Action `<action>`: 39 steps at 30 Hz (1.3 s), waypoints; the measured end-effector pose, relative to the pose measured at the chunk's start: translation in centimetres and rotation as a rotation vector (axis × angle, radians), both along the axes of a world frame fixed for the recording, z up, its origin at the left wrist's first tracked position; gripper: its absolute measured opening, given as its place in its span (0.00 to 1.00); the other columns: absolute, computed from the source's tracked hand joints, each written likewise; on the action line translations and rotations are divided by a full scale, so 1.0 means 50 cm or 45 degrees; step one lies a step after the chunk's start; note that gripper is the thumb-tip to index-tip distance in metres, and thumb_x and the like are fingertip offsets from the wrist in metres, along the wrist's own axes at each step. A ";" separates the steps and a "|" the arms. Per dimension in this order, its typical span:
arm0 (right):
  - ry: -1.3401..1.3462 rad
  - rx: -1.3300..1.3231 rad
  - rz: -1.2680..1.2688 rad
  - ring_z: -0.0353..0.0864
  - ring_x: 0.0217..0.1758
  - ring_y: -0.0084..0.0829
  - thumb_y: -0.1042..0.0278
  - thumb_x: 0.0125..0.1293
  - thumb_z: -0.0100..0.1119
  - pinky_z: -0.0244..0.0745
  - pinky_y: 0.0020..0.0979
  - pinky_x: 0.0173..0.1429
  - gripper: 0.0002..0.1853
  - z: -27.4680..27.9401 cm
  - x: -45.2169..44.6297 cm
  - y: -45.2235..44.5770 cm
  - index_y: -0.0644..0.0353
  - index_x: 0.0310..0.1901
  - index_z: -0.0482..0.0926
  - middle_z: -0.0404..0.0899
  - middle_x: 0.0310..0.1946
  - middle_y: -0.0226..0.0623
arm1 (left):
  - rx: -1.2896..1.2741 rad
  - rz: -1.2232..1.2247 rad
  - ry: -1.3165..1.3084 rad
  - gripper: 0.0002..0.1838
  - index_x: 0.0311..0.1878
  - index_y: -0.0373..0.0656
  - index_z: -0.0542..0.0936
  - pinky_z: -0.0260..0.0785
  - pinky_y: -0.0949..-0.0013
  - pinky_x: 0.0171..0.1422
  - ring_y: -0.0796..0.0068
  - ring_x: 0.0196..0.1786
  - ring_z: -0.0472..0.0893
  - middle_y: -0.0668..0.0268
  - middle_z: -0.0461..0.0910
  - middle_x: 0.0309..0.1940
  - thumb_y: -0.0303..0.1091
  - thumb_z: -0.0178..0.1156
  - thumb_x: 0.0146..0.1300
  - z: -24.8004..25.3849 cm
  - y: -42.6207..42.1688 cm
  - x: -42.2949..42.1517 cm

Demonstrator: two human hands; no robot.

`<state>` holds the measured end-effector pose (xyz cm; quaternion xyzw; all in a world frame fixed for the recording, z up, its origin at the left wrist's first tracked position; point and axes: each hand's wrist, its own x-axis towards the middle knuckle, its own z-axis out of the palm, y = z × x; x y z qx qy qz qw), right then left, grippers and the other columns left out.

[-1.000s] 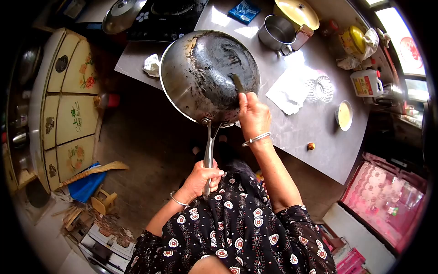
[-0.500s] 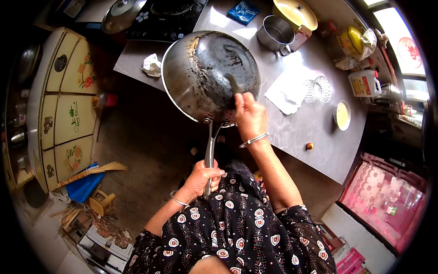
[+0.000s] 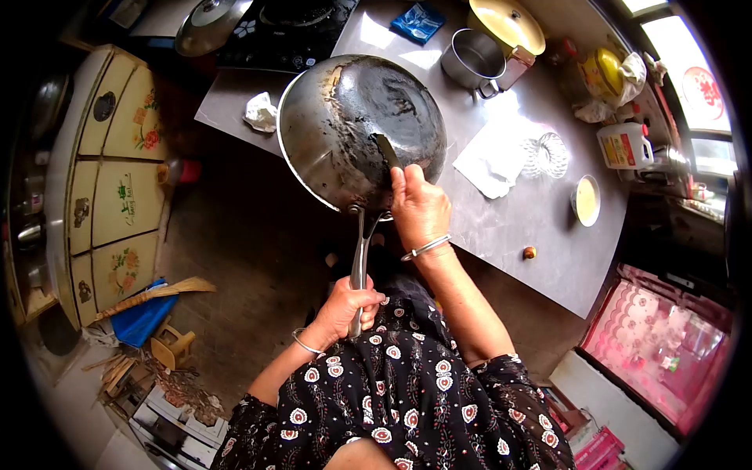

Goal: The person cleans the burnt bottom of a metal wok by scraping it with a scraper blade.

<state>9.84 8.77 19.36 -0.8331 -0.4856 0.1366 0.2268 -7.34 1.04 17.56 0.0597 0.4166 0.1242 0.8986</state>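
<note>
A blackened wok (image 3: 329,149) is tilted with its scorched underside facing me, over the edge of the grey table. My left hand (image 3: 347,307) is wrapped round its long metal handle (image 3: 361,254). Between the thumb and fingers of my right hand (image 3: 423,207) is a narrow, dark, flat strip (image 3: 386,152), its free end against the wok's underside. Whether the strip is a scraper or a folded pad cannot be told. Black residue and bare metal patches cover the wok's base; its inside is hidden.
On the grey table (image 3: 493,223) are crumpled white paper (image 3: 261,112), a steel pot (image 3: 473,59), a white cloth (image 3: 492,160), a glass dish (image 3: 544,154), a small bowl (image 3: 586,200) and a small brown object (image 3: 530,252). A black cooktop (image 3: 274,53) is behind; a cabinet (image 3: 117,196) stands left.
My right hand has moved slightly down and left across the wok's underside, and more of the dark strip shows. The left hand still grips the handle, almost unmoved.
</note>
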 end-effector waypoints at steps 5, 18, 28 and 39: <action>0.040 0.073 -0.035 0.77 0.24 0.56 0.54 0.68 0.51 0.70 0.53 0.27 0.15 -0.012 0.015 -0.002 0.55 0.30 0.69 0.75 0.17 0.50 | -0.004 0.007 0.012 0.13 0.27 0.45 0.64 0.53 0.73 0.13 0.78 0.12 0.65 0.68 0.64 0.13 0.18 0.57 0.55 0.003 -0.001 0.000; -0.012 0.134 0.006 0.76 0.22 0.55 0.55 0.68 0.52 0.68 0.50 0.23 0.15 -0.025 0.021 -0.026 0.55 0.28 0.66 0.74 0.15 0.47 | -0.004 0.004 -0.006 0.12 0.28 0.45 0.65 0.55 0.73 0.14 0.78 0.12 0.65 0.69 0.64 0.13 0.18 0.58 0.55 0.001 -0.006 -0.006; 0.114 0.241 -0.022 0.75 0.20 0.54 0.58 0.68 0.53 0.66 0.49 0.22 0.14 -0.063 0.019 -0.044 0.55 0.28 0.66 0.72 0.14 0.47 | 0.013 0.017 0.004 0.12 0.29 0.45 0.64 0.54 0.74 0.13 0.79 0.12 0.65 0.68 0.65 0.13 0.19 0.58 0.55 0.009 -0.007 0.000; 0.095 0.299 -0.027 0.75 0.20 0.52 0.60 0.68 0.54 0.66 0.47 0.21 0.14 -0.067 0.011 -0.058 0.56 0.28 0.66 0.71 0.13 0.45 | 0.003 0.015 0.008 0.11 0.28 0.45 0.66 0.57 0.73 0.15 0.78 0.13 0.65 0.69 0.64 0.14 0.18 0.58 0.55 0.008 -0.010 -0.001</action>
